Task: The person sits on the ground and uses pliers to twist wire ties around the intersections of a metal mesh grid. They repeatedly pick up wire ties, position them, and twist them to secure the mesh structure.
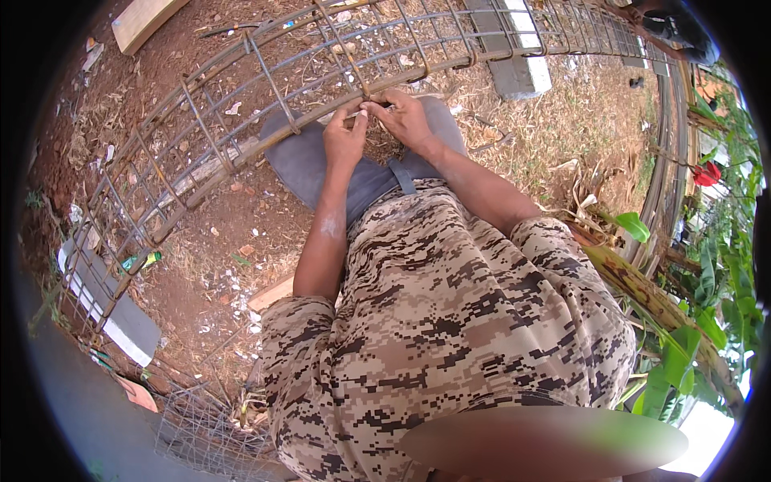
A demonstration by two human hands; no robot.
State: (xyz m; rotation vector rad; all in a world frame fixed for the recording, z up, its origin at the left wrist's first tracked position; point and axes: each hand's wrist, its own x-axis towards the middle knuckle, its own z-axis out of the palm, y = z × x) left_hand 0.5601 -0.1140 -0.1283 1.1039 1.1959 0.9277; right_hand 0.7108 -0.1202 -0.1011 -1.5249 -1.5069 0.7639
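Note:
A long cage of steel reinforcing bars [265, 145] curves across the view in front of me, its long bars crossed by square stirrups. At its near lower bar, both my hands meet beside a stirrup joint. My left hand [345, 143] is closed, thumb and fingers pinched together just below the bar. My right hand [404, 122] is closed too, thumb and forefinger pinched close to the left fingertips. Whatever lies between the fingers is too small to make out. My knees in grey trousers [309, 173] are bent under the cage.
Concrete blocks [514, 76] support the cage at the far right and near left [120, 321]. A timber piece [144, 24] lies at the far left. Wire mesh [209, 434] sits at lower left. Another person [675, 28] is at the far right, and plants [683, 353] line the right side.

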